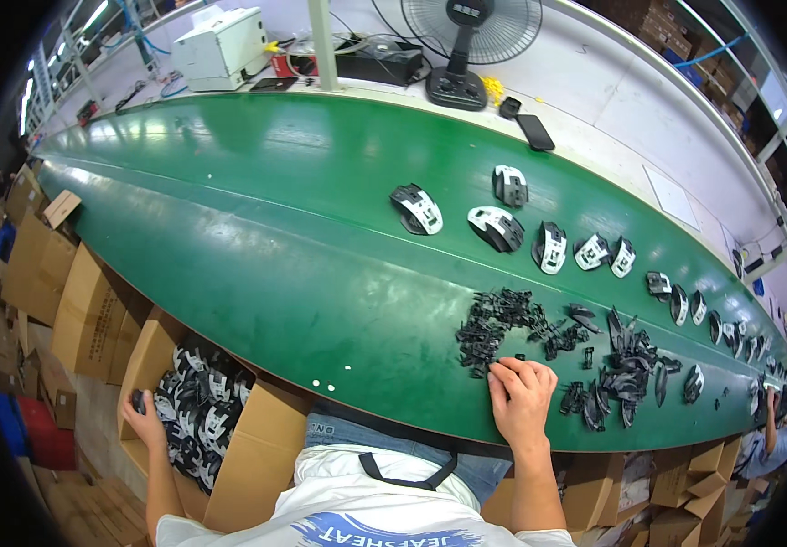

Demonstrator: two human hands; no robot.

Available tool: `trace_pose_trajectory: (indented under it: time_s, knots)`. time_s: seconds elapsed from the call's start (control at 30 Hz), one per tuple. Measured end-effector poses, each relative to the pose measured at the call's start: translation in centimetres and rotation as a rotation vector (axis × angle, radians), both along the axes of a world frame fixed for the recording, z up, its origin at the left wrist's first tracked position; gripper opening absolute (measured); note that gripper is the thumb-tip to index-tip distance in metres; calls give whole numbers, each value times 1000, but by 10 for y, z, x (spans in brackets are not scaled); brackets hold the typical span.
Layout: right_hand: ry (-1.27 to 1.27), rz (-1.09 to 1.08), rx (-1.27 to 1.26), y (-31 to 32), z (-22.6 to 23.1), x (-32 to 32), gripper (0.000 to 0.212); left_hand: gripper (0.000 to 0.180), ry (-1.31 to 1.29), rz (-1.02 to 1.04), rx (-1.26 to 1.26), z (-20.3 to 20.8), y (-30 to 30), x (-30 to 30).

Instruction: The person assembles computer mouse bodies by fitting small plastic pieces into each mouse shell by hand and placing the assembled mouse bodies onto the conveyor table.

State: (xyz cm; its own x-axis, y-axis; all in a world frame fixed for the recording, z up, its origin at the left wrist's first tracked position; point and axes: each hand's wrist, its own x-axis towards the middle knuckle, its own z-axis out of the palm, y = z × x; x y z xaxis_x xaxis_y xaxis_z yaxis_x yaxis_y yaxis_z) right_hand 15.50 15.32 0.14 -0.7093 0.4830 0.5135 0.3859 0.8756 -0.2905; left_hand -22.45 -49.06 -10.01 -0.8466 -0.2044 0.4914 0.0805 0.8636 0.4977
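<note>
My left hand (144,425) is at the left side of an open cardboard box (261,447), its fingers closed round a dark shell piece (140,401). Inside that box lie many black and white mouse shells (197,410). On the green table (275,264), my right hand (523,394) reaches the near edge of a heap of small black plastic parts (485,333). Its fingers are bent and pressed together; whatever is between the fingertips is too small to make out. Right of this hand spreads a pile of longer black plastic pieces (626,369).
Several black and white mouse shells (496,228) stand in a row toward the far right. A fan (457,77), a phone (535,132) and a white machine (220,50) occupy the back ledge. Cardboard boxes (93,314) line the table's near side. Another person (772,438) works at far right.
</note>
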Motion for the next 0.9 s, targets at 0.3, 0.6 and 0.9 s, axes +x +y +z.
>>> trace_pose_trajectory:
  time_s: [0.3,0.6,0.9]
  knots:
    - [3,10,-1,5,8,5,22,66,-257,175,-293,-62,-21,55]
    - [-112,35,24,15,-10,24,29,61,-128,223,-271,-36,-29,17]
    - [-110,-76,62,14,18,19,27,27,261,-691,408,161,208,8]
